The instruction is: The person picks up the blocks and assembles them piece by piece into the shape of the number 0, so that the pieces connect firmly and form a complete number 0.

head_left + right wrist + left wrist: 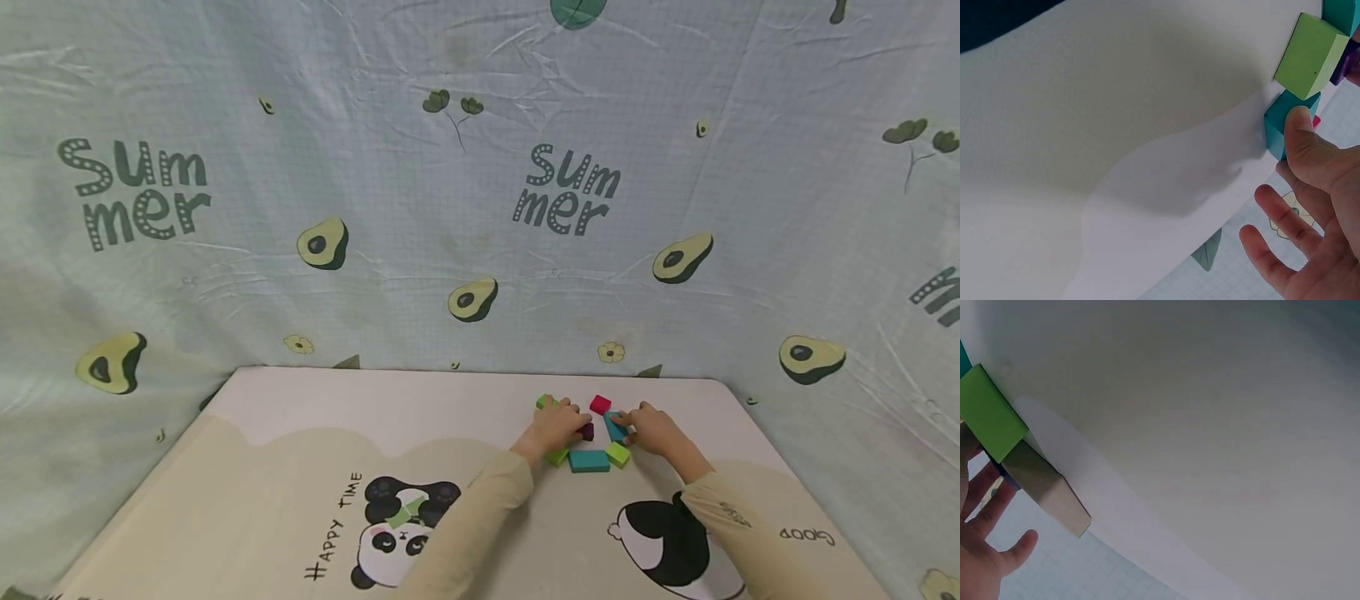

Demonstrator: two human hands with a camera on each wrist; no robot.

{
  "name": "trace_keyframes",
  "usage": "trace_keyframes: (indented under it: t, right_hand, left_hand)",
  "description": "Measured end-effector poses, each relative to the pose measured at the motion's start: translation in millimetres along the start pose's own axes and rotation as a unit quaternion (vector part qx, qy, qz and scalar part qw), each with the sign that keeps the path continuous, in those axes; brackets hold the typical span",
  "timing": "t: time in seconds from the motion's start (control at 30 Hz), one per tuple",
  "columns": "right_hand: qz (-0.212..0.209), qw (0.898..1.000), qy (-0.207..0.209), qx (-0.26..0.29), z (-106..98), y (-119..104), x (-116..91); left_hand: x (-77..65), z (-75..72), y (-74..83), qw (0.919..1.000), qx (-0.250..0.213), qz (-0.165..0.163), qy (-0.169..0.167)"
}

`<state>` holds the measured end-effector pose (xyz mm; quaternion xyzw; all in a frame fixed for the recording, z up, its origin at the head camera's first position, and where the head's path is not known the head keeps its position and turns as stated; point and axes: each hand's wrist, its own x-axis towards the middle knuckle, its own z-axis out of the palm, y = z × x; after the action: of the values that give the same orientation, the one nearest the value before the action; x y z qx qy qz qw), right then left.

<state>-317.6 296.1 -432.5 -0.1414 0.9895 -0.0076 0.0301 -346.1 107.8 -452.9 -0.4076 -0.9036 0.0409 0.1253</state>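
In the head view my left hand (557, 427) reaches in from the left and pinches a dark purple block (587, 432). The right wrist view shows fingertips at two sides of this purple block (1344, 64). My right hand (654, 429) grips a teal block (615, 427) on the right. Its thumb lies on the teal block (1279, 122) in the right wrist view, with the other fingers spread. Round the purple block are another teal block (589, 461), a lime block (618, 454), a green block (557, 457) and a red block (600, 404).
Another green block (543, 402) sits behind my left hand, partly hidden. In the left wrist view a tan-faced block (1047, 487) adjoins a green block (991, 412). The printed tabletop (300, 492) ends at a hanging avocado-patterned sheet (390, 275).
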Motion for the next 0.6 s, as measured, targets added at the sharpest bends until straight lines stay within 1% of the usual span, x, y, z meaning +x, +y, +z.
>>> trace_keyframes:
  t: [0.17, 0.33, 0.6]
  right_hand:
    - [-0.001, 1.0, 0.005, -0.003, 0.1, 0.3, -0.4]
    - [-0.001, 1.0, 0.006, -0.006, 0.0, 0.0, -0.1]
    - [0.003, 1.0, 0.0, -0.002, 0.1, -0.4, -0.9]
  left_hand:
    - [0.3, -0.9, 1.3, 0.9998, -0.004, -0.005, -0.019]
    - [-1.0, -5.9, -0.5, 0.9994, 0.0, 0.002, -0.033]
    - [-1.1, -8.4, -2.7, 0.999, 0.034, 0.01, -0.028]
